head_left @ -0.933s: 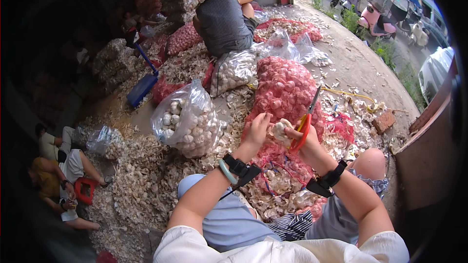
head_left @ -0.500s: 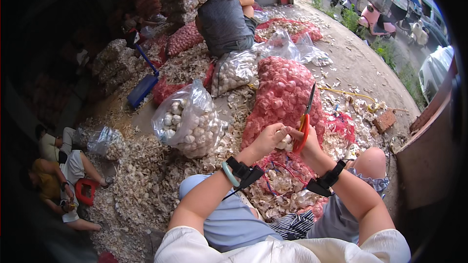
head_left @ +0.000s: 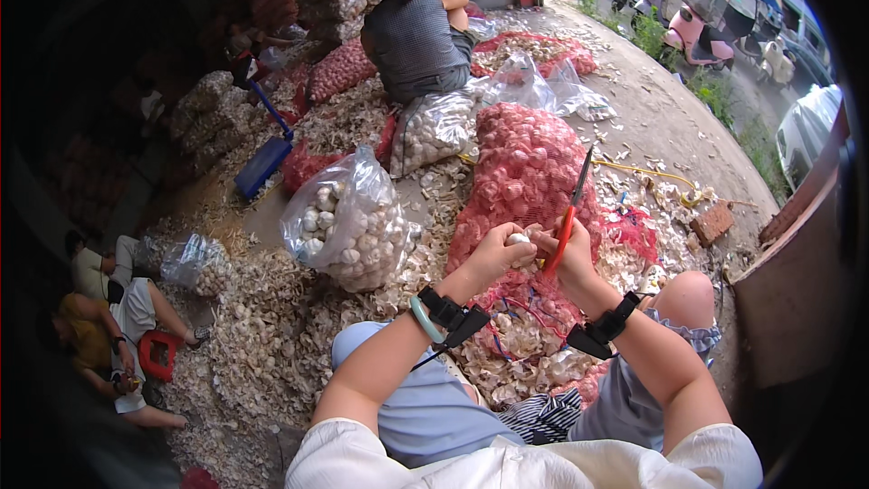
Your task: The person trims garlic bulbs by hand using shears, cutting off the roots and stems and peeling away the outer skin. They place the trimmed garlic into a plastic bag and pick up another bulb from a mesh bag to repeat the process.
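Note:
A white garlic bulb (head_left: 517, 239) is pinched in the fingers of my left hand (head_left: 493, 254), just over the lower end of a full red mesh sack. My right hand (head_left: 573, 258) is closed round a pair of scissors (head_left: 563, 234) with red-orange handles, the dark blades pointing up and away. Its fingertips are close beside the bulb; whether they touch it I cannot tell. The red mesh sack (head_left: 525, 158) bulges with garlic bulbs. To its left stands an open clear plastic bag (head_left: 355, 226) holding white bulbs.
Garlic skins (head_left: 253, 362) cover the floor on the left. A person (head_left: 416, 36) sits ahead with their back to me; other people (head_left: 100, 335) sit at far left. A blue dustpan (head_left: 263, 167), a brick (head_left: 712, 224) and a yellow cord (head_left: 647, 173) lie about.
The bulb has turned in my left fingers and shows more of its white side. My right hand and the scissors have shifted slightly, the blades tilting a little more to the right.

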Demonstrator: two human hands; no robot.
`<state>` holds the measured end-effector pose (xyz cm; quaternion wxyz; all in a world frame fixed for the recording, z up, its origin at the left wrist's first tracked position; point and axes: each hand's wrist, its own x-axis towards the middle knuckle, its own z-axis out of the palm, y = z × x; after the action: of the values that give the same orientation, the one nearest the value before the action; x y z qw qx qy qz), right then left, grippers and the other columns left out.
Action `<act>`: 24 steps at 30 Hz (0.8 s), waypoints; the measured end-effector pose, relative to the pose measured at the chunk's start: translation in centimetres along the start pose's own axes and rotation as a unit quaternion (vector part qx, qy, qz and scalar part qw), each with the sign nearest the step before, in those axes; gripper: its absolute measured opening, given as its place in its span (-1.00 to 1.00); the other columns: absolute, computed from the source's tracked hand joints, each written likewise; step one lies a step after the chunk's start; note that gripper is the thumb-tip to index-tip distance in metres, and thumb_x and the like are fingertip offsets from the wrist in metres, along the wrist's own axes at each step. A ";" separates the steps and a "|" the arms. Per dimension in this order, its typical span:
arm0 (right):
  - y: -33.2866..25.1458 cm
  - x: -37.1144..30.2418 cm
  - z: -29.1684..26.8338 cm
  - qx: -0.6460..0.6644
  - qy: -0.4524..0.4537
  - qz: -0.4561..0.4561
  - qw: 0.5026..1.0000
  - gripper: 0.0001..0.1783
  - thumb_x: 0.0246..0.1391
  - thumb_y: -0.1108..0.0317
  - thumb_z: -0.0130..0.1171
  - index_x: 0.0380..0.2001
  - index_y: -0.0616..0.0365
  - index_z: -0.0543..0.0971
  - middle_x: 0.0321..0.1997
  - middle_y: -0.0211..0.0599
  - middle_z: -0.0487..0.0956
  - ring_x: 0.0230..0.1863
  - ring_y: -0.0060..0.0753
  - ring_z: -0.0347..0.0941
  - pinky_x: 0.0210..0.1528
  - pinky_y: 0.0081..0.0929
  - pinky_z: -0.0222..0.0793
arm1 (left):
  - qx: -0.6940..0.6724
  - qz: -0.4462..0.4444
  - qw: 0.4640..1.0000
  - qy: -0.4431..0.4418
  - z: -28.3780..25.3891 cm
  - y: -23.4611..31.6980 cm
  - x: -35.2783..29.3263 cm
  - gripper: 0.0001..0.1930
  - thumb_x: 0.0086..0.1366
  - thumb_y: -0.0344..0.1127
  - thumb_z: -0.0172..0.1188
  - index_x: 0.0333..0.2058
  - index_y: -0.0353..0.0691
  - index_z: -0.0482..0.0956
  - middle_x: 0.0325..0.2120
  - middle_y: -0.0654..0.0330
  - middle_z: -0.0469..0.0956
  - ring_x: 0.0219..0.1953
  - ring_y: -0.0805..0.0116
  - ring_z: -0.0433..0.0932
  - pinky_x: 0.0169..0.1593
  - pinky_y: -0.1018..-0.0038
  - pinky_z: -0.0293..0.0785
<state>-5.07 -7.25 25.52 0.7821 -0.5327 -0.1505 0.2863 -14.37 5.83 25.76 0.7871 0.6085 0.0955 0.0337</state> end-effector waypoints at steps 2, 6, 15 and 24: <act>-0.7 -0.1 0.4 -0.014 -0.005 0.002 1.000 -0.66 -0.07 0.58 0.23 -0.30 0.18 0.27 -0.45 -0.33 0.43 -0.46 -0.48 0.48 -0.48 -0.56 0.47 | -0.012 0.004 1.000 -0.003 -0.4 -0.3 0.1 -0.73 0.17 -0.41 0.20 -0.20 -0.29 0.33 -0.48 0.31 0.42 -0.43 0.58 0.45 -0.35 0.61 0.41; -1.1 0.2 0.2 -0.015 -0.008 0.002 1.000 -0.65 -0.10 0.59 0.24 -0.31 0.18 0.28 -0.46 -0.33 0.45 -0.46 -0.49 0.48 -0.48 -0.56 0.46 | 0.024 0.042 0.998 0.034 1.1 0.7 -0.2 -0.74 0.15 -0.40 0.23 -0.21 -0.27 0.38 -0.50 0.31 0.43 -0.40 0.57 0.47 -0.34 0.61 0.44; -3.5 2.1 -1.2 0.080 0.040 0.006 0.996 -0.66 -0.13 0.60 0.27 -0.42 0.10 0.28 -0.52 -0.35 0.46 -0.54 -0.48 0.44 -0.49 -0.54 0.38 | 0.551 0.257 0.793 -0.016 3.0 3.2 -2.6 -0.65 0.05 -0.36 0.24 -0.17 -0.31 0.43 -0.29 0.03 0.50 -0.30 0.20 0.56 -0.22 0.37 0.49; -2.9 2.1 -2.9 -0.141 -0.068 -0.007 0.988 -0.59 -0.25 0.49 0.42 -0.37 0.19 0.38 -0.37 -0.38 0.47 -0.42 -0.59 0.44 -0.37 -0.56 0.45 | 0.479 0.207 0.847 0.103 2.6 2.2 -2.3 -0.72 0.17 -0.20 0.22 -0.25 -0.30 0.51 -0.46 0.13 0.52 -0.39 0.26 0.55 -0.26 0.41 0.50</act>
<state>-1.01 -8.92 26.93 0.6891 -0.6157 -0.2463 0.2921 -15.98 3.57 28.78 0.3582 0.9086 0.0517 0.2082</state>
